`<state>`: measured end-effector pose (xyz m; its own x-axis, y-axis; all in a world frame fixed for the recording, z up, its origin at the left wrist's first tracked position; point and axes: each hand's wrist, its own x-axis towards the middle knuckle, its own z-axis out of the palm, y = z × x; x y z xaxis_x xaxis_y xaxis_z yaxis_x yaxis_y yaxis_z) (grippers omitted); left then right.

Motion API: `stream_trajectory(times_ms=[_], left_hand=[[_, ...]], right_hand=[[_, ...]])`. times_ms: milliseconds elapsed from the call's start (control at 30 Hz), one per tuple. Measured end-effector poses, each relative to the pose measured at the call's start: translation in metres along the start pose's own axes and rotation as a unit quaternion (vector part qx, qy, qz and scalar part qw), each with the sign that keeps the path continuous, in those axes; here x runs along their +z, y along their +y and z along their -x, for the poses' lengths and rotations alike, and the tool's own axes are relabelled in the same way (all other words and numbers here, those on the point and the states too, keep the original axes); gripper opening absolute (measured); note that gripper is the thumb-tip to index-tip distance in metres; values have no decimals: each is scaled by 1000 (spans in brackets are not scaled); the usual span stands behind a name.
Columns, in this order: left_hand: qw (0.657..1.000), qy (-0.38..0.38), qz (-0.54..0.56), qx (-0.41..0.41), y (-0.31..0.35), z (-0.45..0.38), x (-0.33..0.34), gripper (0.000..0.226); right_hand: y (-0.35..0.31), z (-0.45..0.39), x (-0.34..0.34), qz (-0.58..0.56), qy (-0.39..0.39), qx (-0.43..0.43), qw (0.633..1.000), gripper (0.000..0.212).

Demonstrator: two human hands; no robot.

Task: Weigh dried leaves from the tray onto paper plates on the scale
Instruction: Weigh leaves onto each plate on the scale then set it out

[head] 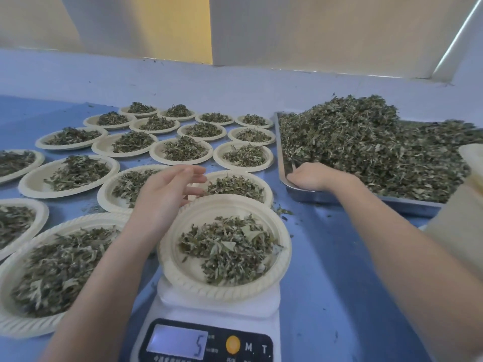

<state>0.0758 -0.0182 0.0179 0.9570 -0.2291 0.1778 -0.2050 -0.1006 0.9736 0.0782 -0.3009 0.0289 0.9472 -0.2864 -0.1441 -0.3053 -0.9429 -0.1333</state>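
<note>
- Paper plate (224, 246): cream, ribbed rim, seated on the platform of the scale (209, 325) at lower centre. It carries a loose heap of dried leaves (230, 252) lying toward its right half.
- Scale: white body with a dark front panel. The display (177, 344) shows the digit 5; an orange button sits to its right, followed by keys marked M and T.
- Left hand (167, 194): forearm enters from the lower left and crosses above the filled plates. The hand is just beyond the far-left rim of the plate on the scale, palm turned right, fingers extended and relaxed, slightly spread. It grasps nothing. Whether it touches the rim cannot be determined.
- Right hand (311, 177): forearm enters from the lower right and reaches into the near-left corner of the metal tray (298, 190). The fingers curl down against the edge of the leaf pile (366, 147). The fingertips are hidden, so whether they grip any leaves cannot be determined.
- Metal tray: right of the scale, on the blue table (339, 270), heaped high with dried leaves.
- Filled plates (183, 150): many matching plates, each holding a portion of leaves, arranged in rows left of and behind the scale.
- Scattered leaf fragments lie on the table between the scale and the tray.
</note>
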Motion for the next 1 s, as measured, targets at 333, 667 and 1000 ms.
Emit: stream_trajectory(times_ms=[333, 667, 1000], left_hand=[[1000, -15, -6, -26, -1, 0, -2, 19], [999, -19, 16, -22, 0, -1, -3, 18], [999, -18, 48, -18, -2, -1, -7, 24]], right_hand=[[17, -29, -4, -142, 253, 123, 949, 49], [-30, 20, -25, -681, 195, 64, 703, 23], [-119, 120, 1, -133, 125, -282, 942, 54]])
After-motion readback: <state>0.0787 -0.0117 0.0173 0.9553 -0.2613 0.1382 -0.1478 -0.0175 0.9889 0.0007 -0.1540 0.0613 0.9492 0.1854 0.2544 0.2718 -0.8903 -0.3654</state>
